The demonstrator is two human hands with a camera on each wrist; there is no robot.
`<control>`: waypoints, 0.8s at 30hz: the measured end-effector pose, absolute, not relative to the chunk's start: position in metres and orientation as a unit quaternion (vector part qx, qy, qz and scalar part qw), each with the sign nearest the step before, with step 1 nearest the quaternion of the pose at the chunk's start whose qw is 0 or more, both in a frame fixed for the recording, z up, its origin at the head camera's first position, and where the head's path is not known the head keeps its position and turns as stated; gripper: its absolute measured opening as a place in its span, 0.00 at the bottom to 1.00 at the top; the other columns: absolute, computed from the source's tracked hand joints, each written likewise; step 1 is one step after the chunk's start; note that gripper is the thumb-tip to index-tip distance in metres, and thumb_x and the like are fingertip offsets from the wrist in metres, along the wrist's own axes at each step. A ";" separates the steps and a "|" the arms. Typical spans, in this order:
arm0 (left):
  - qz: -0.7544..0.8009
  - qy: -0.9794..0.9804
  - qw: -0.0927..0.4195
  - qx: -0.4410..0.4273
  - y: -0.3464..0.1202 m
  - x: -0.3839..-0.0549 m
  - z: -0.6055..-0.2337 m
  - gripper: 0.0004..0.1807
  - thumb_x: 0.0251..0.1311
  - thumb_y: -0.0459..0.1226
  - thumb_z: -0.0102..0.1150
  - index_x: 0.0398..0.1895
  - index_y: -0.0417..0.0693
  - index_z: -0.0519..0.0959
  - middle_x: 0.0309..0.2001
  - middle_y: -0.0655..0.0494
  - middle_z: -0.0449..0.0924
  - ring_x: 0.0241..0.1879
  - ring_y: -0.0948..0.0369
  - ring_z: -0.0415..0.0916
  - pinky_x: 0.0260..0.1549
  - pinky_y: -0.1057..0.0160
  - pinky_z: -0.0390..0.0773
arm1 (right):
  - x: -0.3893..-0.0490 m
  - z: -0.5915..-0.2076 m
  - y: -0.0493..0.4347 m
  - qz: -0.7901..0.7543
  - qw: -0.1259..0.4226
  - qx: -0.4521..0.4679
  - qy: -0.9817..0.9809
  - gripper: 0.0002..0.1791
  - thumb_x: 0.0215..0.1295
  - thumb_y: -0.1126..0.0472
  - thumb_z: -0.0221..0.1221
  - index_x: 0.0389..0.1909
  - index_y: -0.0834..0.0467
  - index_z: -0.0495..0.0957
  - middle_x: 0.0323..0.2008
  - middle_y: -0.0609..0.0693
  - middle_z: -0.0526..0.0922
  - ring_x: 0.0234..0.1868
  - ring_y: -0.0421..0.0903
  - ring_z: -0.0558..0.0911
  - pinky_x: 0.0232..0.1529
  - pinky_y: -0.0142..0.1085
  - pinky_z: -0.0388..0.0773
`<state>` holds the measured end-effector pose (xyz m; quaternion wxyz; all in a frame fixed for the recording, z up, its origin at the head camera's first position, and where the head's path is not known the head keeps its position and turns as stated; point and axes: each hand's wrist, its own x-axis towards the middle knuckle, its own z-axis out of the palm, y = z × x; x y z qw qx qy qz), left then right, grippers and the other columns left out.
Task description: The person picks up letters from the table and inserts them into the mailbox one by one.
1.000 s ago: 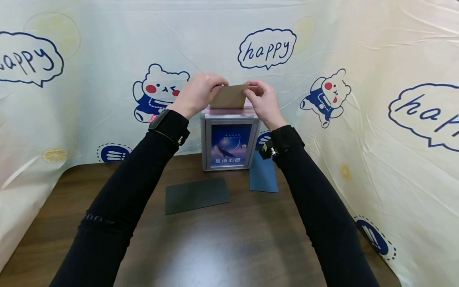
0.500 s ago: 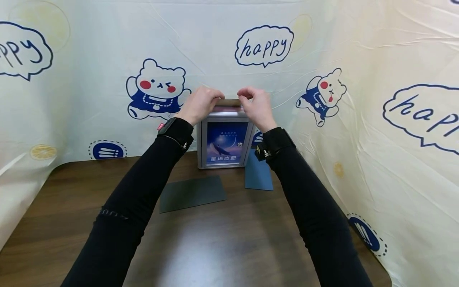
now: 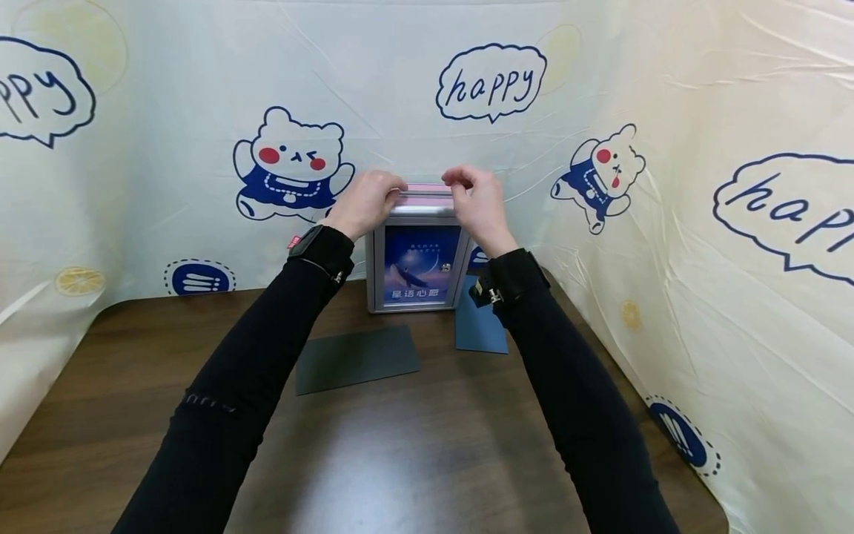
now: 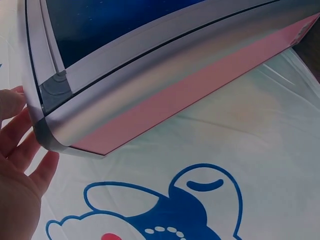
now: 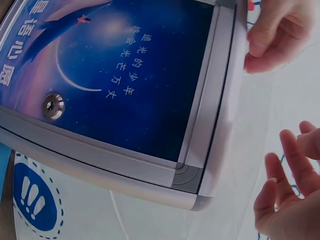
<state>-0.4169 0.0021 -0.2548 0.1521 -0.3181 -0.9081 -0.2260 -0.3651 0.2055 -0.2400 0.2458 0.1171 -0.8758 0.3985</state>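
A silver-framed lockable box (image 3: 420,263) stands upright at the back of the table, with a pink top, a slot along it and a dark blue whale picture on its door. My left hand (image 3: 367,202) is at the top left corner of the box, fingers loosely bent; whether they touch it I cannot tell. Over the top right corner hovers my right hand (image 3: 479,210), its fingers relaxed and apart from the box in the right wrist view. Neither hand holds anything. The lock (image 5: 53,105) has no key in it. No brown card shows above the slot.
A dark green card (image 3: 356,360) lies flat in front of the box. Beside its right side a blue card (image 3: 480,319) lies on the brown table (image 3: 373,460). A printed cloth (image 3: 400,81) hangs close behind the box and along the right.
The brown card, held by both hands above the box, went down into the slot and is out of sight. Both hands lowered, let go, and the left moved slightly left.
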 end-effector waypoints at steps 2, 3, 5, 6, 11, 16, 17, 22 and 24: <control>-0.226 -0.906 0.161 -0.321 -0.001 -0.415 -0.257 0.14 0.69 0.32 0.49 0.52 0.43 0.80 0.53 0.49 0.78 0.56 0.55 0.72 0.59 0.57 0.67 | -0.361 -0.241 0.208 0.406 0.243 0.119 -0.873 0.13 0.69 0.69 0.49 0.45 0.59 0.81 0.42 0.50 0.81 0.39 0.42 0.73 0.40 0.32 0.68; -0.226 -0.904 0.166 -0.322 -0.003 -0.414 -0.258 0.14 0.69 0.32 0.49 0.53 0.43 0.80 0.54 0.49 0.78 0.56 0.54 0.71 0.59 0.57 0.67 | -0.359 -0.242 0.210 0.409 0.241 0.119 -0.872 0.13 0.69 0.69 0.48 0.45 0.60 0.81 0.42 0.51 0.81 0.40 0.43 0.73 0.40 0.33 0.68; -0.228 -0.902 0.176 -0.323 -0.007 -0.410 -0.260 0.14 0.69 0.33 0.49 0.53 0.43 0.79 0.54 0.50 0.77 0.57 0.54 0.70 0.59 0.58 0.66 | -0.355 -0.244 0.214 0.410 0.239 0.114 -0.873 0.13 0.70 0.68 0.49 0.46 0.60 0.81 0.43 0.51 0.81 0.40 0.44 0.72 0.39 0.34 0.68; -0.229 -0.900 0.181 -0.324 -0.009 -0.408 -0.260 0.14 0.69 0.34 0.49 0.53 0.43 0.79 0.54 0.50 0.77 0.57 0.54 0.70 0.60 0.58 0.66 | -0.353 -0.245 0.216 0.408 0.242 0.110 -0.874 0.12 0.70 0.67 0.49 0.46 0.60 0.81 0.43 0.51 0.81 0.40 0.44 0.72 0.39 0.34 0.68; -0.229 -0.895 0.203 -0.324 -0.024 -0.397 -0.268 0.14 0.70 0.36 0.50 0.54 0.44 0.78 0.55 0.51 0.76 0.57 0.55 0.68 0.61 0.59 0.65 | -0.345 -0.255 0.223 0.410 0.251 0.095 -0.872 0.11 0.69 0.66 0.51 0.44 0.61 0.82 0.41 0.52 0.82 0.39 0.45 0.73 0.34 0.34 0.69; -0.248 -0.888 0.237 -0.307 -0.046 -0.387 -0.280 0.15 0.69 0.33 0.50 0.56 0.42 0.78 0.57 0.48 0.73 0.60 0.52 0.66 0.63 0.58 0.62 | -0.334 -0.270 0.215 0.378 0.258 0.121 -0.881 0.10 0.67 0.66 0.54 0.42 0.60 0.82 0.39 0.52 0.82 0.38 0.45 0.75 0.33 0.36 0.70; -0.255 -0.885 0.243 -0.303 -0.051 -0.384 -0.284 0.15 0.68 0.32 0.50 0.55 0.41 0.77 0.58 0.47 0.73 0.60 0.52 0.66 0.63 0.58 0.62 | -0.332 -0.273 0.213 0.367 0.256 0.130 -0.885 0.09 0.67 0.66 0.54 0.42 0.60 0.82 0.38 0.51 0.82 0.38 0.45 0.76 0.34 0.36 0.70; -0.266 -0.886 0.250 -0.286 -0.077 -0.369 -0.314 0.15 0.68 0.32 0.49 0.55 0.39 0.77 0.57 0.44 0.72 0.58 0.50 0.67 0.60 0.54 0.65 | -0.321 -0.295 0.198 0.340 0.159 0.193 -0.907 0.10 0.67 0.65 0.55 0.45 0.59 0.81 0.41 0.51 0.82 0.37 0.46 0.77 0.38 0.38 0.72; -0.261 -0.893 0.238 -0.277 -0.086 -0.363 -0.329 0.15 0.68 0.33 0.50 0.54 0.40 0.77 0.57 0.44 0.72 0.56 0.50 0.68 0.58 0.53 0.67 | -0.317 -0.305 0.191 0.322 0.090 0.216 -0.917 0.11 0.68 0.62 0.56 0.48 0.58 0.80 0.44 0.51 0.81 0.40 0.46 0.77 0.41 0.38 0.74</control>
